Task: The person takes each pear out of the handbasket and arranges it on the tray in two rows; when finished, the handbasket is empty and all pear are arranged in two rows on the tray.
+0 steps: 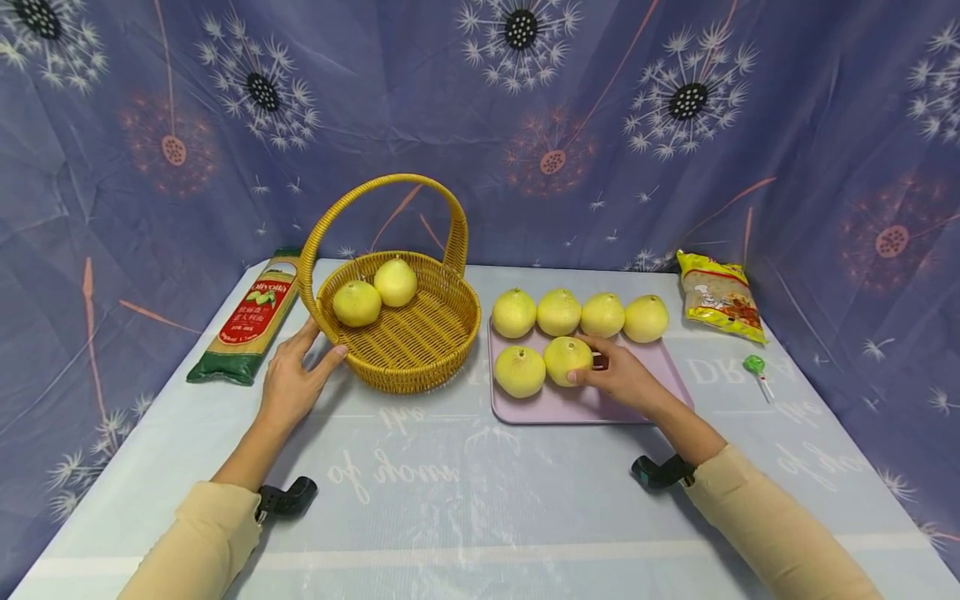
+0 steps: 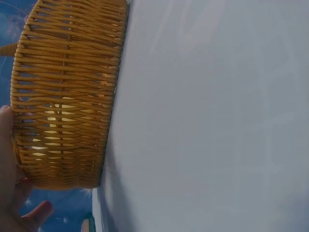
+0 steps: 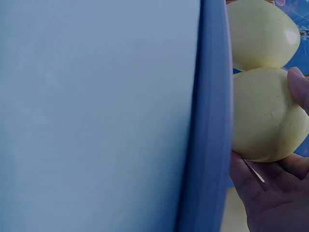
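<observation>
A yellow wicker basket (image 1: 408, 367) with a tall arched handle stands left of centre, with two yellow-green pomelos inside, one darker (image 1: 357, 303) and one paler (image 1: 396, 282). My left hand (image 1: 294, 379) holds its left rim, with the thumb at the edge; the left wrist view shows the woven side (image 2: 67, 96) close up. On a pink tray (image 1: 585, 411) to the right lie several more pomelos. My right hand (image 1: 618, 375) grips the front-row pomelo (image 1: 567, 361) from its right side, thumb in front and fingers behind. Another pomelo (image 1: 520, 372) sits just left of it.
A row of several pomelos (image 1: 602, 315) lines the tray's back. Left of the basket lies a green and red pasta packet (image 1: 251, 317). At the right are a yellow snack bag (image 1: 722, 297) and a green lollipop (image 1: 756, 367). A patterned curtain (image 1: 480, 125) hangs behind the table.
</observation>
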### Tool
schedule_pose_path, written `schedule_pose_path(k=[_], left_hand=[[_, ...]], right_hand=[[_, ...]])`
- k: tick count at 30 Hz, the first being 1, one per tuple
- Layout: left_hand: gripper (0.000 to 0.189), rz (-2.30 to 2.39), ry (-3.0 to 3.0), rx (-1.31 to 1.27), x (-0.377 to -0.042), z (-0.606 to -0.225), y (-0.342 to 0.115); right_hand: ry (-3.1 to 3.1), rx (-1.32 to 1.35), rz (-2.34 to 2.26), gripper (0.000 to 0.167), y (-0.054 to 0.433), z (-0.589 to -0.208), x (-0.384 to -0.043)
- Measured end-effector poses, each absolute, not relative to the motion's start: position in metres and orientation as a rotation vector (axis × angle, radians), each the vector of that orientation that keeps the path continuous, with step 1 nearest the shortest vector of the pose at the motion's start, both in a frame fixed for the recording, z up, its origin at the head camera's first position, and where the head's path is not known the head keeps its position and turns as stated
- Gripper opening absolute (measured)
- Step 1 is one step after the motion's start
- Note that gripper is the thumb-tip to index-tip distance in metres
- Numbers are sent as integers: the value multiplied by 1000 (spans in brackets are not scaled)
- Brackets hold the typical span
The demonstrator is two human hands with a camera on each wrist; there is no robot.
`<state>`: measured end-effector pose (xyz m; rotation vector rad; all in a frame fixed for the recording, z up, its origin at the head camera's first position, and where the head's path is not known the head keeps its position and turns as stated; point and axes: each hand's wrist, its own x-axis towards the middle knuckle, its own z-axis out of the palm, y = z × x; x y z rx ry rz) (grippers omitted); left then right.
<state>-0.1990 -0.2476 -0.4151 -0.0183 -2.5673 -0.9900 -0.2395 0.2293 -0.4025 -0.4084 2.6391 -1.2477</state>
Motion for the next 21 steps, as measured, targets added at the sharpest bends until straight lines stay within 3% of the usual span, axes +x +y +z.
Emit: schedule_pose_path(k=[21], left_hand=[[70,-1009,-2586,-3,-198,-413,-246]], right_hand=[[2614,-370,-1235,77,230,-395,-231]])
